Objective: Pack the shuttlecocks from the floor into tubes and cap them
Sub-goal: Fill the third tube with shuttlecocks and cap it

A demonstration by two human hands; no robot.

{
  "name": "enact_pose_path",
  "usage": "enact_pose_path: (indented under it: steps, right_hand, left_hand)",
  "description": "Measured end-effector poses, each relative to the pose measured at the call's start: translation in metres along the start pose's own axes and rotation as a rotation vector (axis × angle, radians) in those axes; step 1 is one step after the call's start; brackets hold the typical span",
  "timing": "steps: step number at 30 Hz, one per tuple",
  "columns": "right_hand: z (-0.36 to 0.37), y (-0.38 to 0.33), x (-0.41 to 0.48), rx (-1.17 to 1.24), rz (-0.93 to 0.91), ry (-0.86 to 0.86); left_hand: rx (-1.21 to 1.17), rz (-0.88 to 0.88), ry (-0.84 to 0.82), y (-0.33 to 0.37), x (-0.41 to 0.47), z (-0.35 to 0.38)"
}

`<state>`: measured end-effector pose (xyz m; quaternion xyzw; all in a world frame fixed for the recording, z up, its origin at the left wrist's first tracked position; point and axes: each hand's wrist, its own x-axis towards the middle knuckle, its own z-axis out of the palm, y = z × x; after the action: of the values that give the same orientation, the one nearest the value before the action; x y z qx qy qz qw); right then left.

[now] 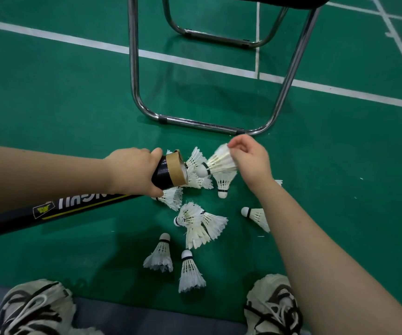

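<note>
Packing looks barely underway: left hand (134, 170) grips the black tube (57, 209) near its open mouth, right hand (249, 160) pinches one shuttlecock (219, 163) cork-first just beside it; many loose shuttlecocks (190, 269) lie below both hands, uncapped tube unfinished.

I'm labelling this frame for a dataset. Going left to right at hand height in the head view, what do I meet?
Left hand → tan-taped mouth of the black cardboard tube → white feather shuttlecock held off the floor → right hand.
</note>
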<state>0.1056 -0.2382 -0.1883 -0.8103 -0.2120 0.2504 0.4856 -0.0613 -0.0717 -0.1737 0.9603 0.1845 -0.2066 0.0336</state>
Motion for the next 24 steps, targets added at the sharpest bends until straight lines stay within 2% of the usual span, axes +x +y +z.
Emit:
enact_pose_path:
  steps: [3,5,10,16,24]
  right_hand:
    - [0.013,-0.021,-0.006,0.038,-0.025,-0.171]
    - [0.023,-0.027,-0.009,-0.037,-0.008,-0.27]
    - [0.031,-0.03,-0.011,0.038,0.209,-0.467]
    - [0.031,-0.029,-0.019,0.195,0.314,-0.831]
    - [0.049,-0.027,-0.025,0.153,0.26,-0.929]
  left_hand:
    - [-0.017,-0.002,-0.004,0.002,0.001,-0.002]
    - [-0.023,0.001,0.002,0.003,0.001,-0.003]
    - [-0.02,-0.005,-0.006,0.003,-0.001,-0.004]
    - [-0.026,0.028,0.013,0.008,-0.004,-0.007]
    - [-0.034,0.007,-0.053,0.007,-0.014,-0.005]
